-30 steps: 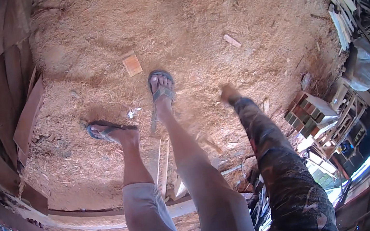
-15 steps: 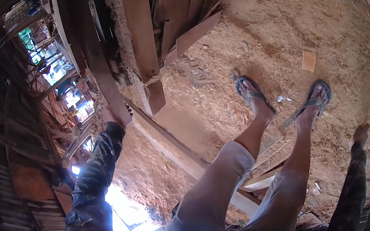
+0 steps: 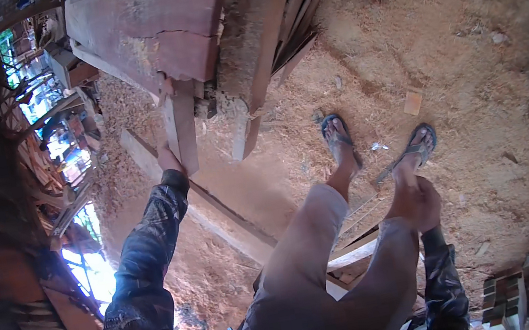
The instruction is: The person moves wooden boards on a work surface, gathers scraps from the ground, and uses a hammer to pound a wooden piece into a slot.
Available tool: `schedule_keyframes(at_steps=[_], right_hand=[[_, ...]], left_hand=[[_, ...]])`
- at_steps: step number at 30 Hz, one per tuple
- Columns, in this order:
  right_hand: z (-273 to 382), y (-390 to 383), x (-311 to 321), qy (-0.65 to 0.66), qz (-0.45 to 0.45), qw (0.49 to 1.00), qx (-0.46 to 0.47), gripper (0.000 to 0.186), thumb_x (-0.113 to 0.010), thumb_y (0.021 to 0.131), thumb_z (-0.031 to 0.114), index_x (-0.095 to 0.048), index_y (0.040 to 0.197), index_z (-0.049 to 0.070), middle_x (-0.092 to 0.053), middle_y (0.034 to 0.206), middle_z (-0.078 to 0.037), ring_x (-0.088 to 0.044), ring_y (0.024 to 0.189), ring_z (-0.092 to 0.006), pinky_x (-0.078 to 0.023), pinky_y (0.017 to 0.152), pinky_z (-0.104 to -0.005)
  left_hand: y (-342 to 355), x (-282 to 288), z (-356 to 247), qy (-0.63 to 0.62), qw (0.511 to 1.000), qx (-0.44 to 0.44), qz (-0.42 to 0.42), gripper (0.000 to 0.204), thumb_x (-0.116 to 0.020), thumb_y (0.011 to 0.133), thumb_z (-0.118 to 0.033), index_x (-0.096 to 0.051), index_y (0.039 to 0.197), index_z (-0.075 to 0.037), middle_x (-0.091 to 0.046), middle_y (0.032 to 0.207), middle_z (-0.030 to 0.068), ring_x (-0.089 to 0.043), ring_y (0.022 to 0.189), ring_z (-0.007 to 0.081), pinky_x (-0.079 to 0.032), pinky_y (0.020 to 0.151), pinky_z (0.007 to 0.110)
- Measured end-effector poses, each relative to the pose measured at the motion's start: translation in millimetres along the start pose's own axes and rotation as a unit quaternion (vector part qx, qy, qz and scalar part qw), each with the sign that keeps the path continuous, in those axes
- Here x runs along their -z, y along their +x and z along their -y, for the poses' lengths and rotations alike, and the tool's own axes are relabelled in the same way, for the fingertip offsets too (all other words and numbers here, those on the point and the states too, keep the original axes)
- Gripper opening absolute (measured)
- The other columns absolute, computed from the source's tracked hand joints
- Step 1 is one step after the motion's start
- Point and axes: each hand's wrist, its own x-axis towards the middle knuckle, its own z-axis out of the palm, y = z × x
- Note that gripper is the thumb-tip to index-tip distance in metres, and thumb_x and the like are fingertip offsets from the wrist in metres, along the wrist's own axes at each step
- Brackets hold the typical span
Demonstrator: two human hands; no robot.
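My left hand grips the lower end of an upright wooden board. A wide, cracked reddish-brown panel is at the top of the view, beside a rough, dirty plank. Below my left hand a long timber lies across the ground. My right hand is blurred by motion in front of my right shin, its fingers unclear. My sandaled feet stand on sawdust-covered ground.
At the left are stacked scrap wood, bright openings and dark corrugated sheeting. A small wood block lies beyond my feet. More wood pieces sit at the lower right.
The view has swung left since a second ago. Since half a second ago the reddish panel and boards by my left hand have shifted and tilted. My right hand has moved inward toward my shin.
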Motion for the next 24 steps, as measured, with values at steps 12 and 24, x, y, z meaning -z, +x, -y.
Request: schedule_keyframes(at_steps=[12,24], right_hand=[[225,26,-78,0.165,0.071,0.983,-0.043,0.047,-0.057,0.083,-0.008,-0.047,0.127,0.006,-0.055,0.096,-0.008,-0.064,0.082,-0.0173,-0.053,0.068,-0.0293],[346,40,-143,0.130,0.096,0.985,0.053,0.051,-0.061,0.082,-0.007,-0.047,0.129,0.007,-0.056,0.083,-0.002,-0.055,0.071,-0.0082,-0.048,0.069,-0.0220]], left_hand=[[11,0,19,0.043,0.997,0.052,0.024,0.047,-0.043,0.092,-0.033,-0.068,0.096,0.006,-0.070,0.092,0.0171,-0.066,0.085,0.0257,-0.048,0.077,0.038],[6,-5,23,0.546,0.820,-0.169,0.012,0.040,-0.048,0.087,-0.032,-0.071,0.090,0.001,-0.069,0.093,0.0231,-0.066,0.086,0.0401,-0.049,0.077,0.048]])
